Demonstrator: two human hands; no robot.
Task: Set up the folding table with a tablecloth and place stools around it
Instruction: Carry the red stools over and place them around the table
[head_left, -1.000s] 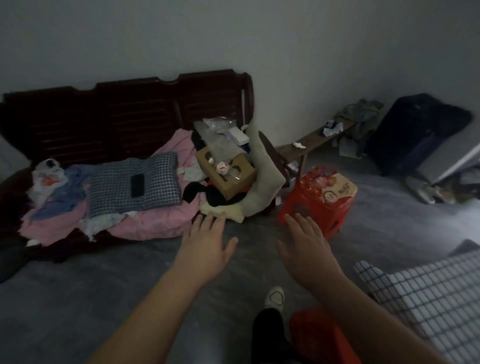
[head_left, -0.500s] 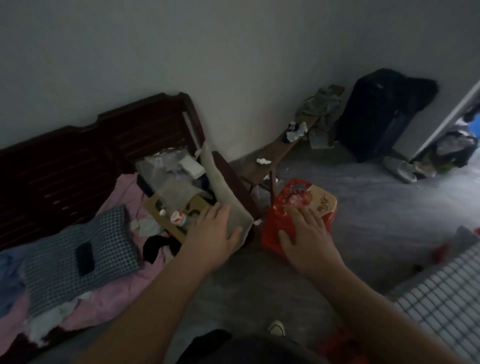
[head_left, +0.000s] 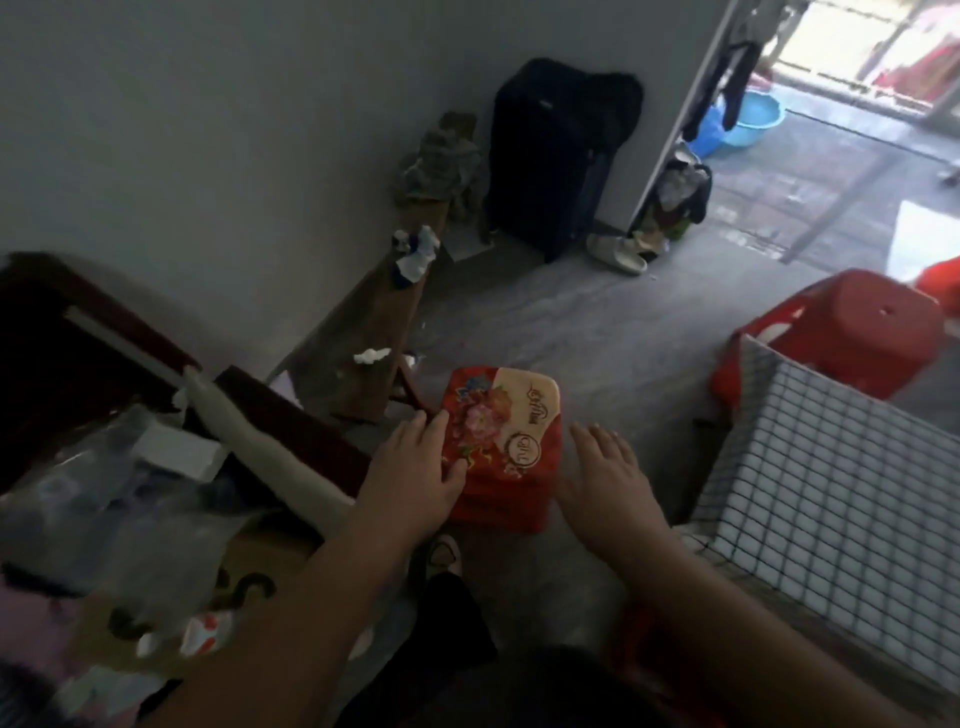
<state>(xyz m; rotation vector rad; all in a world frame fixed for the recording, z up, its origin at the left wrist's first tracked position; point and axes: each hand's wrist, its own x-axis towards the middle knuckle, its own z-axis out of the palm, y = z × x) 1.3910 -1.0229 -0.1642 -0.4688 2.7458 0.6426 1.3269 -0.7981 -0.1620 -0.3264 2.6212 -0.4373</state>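
1. A red stool with a flower-printed seat (head_left: 501, 431) stands on the grey floor (head_left: 597, 338) in the middle of the view; every place below is given from it
2. The left hand (head_left: 415, 470) lies flat against the stool's left edge, fingers spread wide, thumb touching the seat, gripping nothing
3. The right hand (head_left: 605, 478) hovers just to the right of the stool, palm down and fingers spread wide; I cannot tell whether it touches the stool's side
4. To the right of the stool stands the desk, draped in a white checked tablecloth (head_left: 831, 467) whose near corner hangs towards the floor
5. Beyond that cloth, right and further back from the stool, a second red stool (head_left: 852, 332) stands just beside the desk
6. Left and behind the stool, a narrow wooden bench (head_left: 374, 332) runs along the wall with crumpled tissues on it
7. Far behind the stool, a black suitcase (head_left: 556, 156) stands against the wall
8. Left of the stool, a dark wooden sofa (head_left: 62, 338) is piled with clutter, blurred
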